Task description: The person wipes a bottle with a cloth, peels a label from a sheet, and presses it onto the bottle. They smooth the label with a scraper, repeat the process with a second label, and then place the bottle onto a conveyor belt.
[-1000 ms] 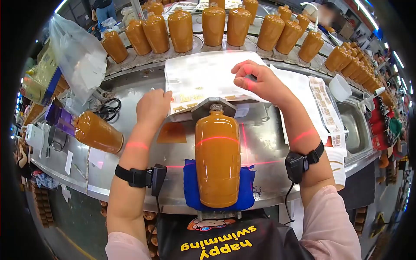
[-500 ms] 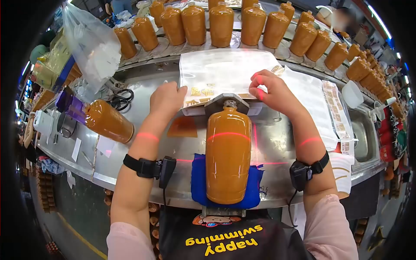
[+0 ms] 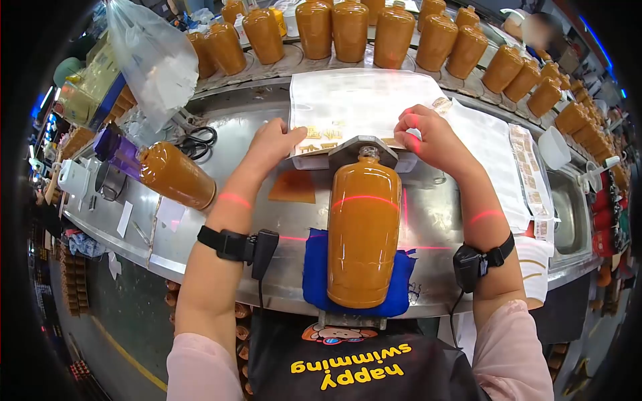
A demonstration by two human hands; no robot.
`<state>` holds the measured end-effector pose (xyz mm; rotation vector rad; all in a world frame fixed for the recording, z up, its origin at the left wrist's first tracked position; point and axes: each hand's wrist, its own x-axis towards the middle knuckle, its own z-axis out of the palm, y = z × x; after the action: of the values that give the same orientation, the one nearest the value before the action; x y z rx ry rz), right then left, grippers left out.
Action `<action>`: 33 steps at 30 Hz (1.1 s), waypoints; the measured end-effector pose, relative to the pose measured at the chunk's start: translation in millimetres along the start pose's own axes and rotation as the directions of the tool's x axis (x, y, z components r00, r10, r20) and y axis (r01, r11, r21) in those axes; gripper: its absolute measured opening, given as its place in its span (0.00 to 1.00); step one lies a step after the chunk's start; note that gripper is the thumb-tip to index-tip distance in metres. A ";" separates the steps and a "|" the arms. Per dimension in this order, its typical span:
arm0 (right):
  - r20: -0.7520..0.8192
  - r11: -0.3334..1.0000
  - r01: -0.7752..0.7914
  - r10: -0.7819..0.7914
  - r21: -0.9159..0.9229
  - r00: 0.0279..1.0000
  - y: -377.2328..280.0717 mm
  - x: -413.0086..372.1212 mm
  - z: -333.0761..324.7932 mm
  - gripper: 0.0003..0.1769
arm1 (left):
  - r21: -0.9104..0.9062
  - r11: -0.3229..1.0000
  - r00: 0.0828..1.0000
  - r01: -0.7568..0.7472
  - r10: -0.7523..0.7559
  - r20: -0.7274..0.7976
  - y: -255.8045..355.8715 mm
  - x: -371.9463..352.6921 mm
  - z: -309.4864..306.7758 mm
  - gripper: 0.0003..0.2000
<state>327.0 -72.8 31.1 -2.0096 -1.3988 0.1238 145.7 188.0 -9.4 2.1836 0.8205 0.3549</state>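
Observation:
A glossy brown bottle (image 3: 364, 234) lies on a blue cloth (image 3: 315, 281), its neck in the notch of a grey metal rest (image 3: 340, 155). Beyond the rest, a white sheet (image 3: 368, 97) carries gold lettering decals (image 3: 324, 138) along its near left edge. My left hand (image 3: 273, 144) is closed at that left edge, thumb tip beside the lettering. At the sheet's near right part, my right hand (image 3: 431, 139) is closed with curled fingers. Whatever either hand pinches is hidden or too small to make out. Red laser lines cross the bottle and both forearms.
Another brown bottle (image 3: 175, 175) leans at the left against a purple object (image 3: 119, 154). Black-handled scissors (image 3: 197, 142) lie behind it. A row of brown bottles (image 3: 350, 32) lines the back. More decal sheets (image 3: 498, 160) and a sink (image 3: 568, 210) are at the right. A person (image 3: 535, 30) is at the far right.
My left hand has moved right, its thumb now at the sheet's gold lettering. The right hand stays curled near the sheet. The whole view has shifted slightly.

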 end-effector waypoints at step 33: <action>0.004 0.873 -0.099 0.114 -0.478 0.993 53.8 87.0 20.9 0.10 | -0.200 0.852 0.862 -0.484 0.504 0.060 88.2 -138.9 -31.1 0.31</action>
<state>397.2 1.5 9.4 -2.4994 -1.4388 -0.1607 65.0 70.1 77.9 2.1970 0.1389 0.5328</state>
